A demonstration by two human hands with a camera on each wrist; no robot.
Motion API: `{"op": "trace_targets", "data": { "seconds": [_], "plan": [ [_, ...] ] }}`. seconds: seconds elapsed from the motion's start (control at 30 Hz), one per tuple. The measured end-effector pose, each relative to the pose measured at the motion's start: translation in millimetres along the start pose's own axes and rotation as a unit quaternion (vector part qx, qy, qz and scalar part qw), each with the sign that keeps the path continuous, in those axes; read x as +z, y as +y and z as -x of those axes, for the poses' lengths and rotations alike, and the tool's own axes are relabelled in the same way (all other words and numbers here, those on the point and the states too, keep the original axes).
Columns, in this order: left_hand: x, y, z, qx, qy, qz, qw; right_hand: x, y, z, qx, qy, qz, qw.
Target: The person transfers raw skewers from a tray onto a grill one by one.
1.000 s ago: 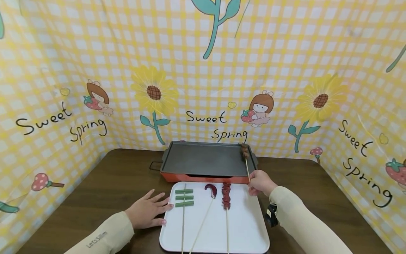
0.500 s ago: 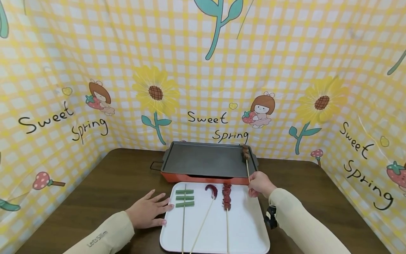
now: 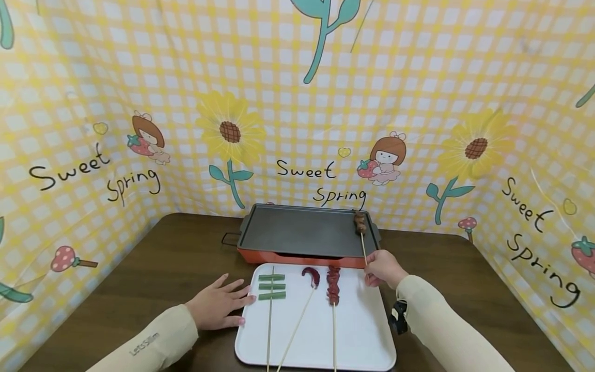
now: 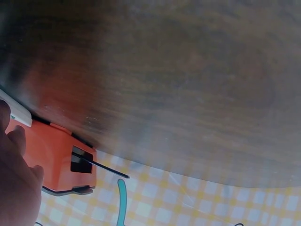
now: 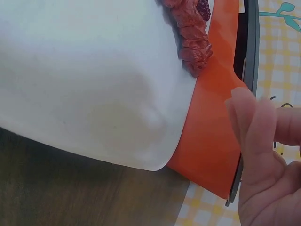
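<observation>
My right hand point(image 3: 383, 268) pinches the lower stick of a brown meat skewer point(image 3: 360, 223), whose meat lies at the right end of the dark griddle point(image 3: 297, 227). In the right wrist view the thumb and fingers are drawn together beside the griddle's orange side; the stick is not visible there. With fingers spread, my left hand point(image 3: 218, 304) touches the left rim of a white tray point(image 3: 362, 336). On that tray lie a green vegetable skewer point(image 3: 271, 286), a dark red curled tentacle-like skewer point(image 3: 311, 277) and a red meat skewer point(image 3: 333, 285), sticks toward me.
The griddle's orange base point(image 3: 260, 256) stands directly behind the tray. A wire handle point(image 3: 229, 238) juts from its left end. Brown wooden tabletop point(image 3: 153, 258) extends on both sides. A yellow checked cloth point(image 3: 297, 119) hangs close behind the griddle.
The head view has shifted slightly. Both hands keep their places, the right one still pinching the brown meat skewer's stick.
</observation>
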State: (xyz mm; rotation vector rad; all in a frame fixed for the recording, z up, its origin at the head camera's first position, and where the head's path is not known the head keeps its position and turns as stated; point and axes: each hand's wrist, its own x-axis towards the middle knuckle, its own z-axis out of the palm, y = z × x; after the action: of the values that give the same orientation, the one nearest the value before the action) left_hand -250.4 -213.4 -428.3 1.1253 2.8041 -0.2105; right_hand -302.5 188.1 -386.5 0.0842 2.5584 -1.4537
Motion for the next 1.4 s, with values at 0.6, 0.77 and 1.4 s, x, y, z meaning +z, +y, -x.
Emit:
{"op": "trace_targets", "data": {
  "seconds": [0.6,0.77,1.4],
  "plan": [
    [-7.8,-3.4,-0.5,-0.011,-0.011,-0.031,0.9994,4.6,25.9,48.5,0.03,-0.01,-0.027,0.9991],
    [-5.2,-2.0,2.0,-0.016,-0.008,-0.021,0.9996,13.8,36.6,66.3,0.002,-0.072,-0.008,0.9974],
    [0.6,-1.0,0.4,-0.001,-0.005,-0.028,0.9996,64.6,34.8,95.2,0.004,-0.219,-0.008,0.9758]
  ]
}}
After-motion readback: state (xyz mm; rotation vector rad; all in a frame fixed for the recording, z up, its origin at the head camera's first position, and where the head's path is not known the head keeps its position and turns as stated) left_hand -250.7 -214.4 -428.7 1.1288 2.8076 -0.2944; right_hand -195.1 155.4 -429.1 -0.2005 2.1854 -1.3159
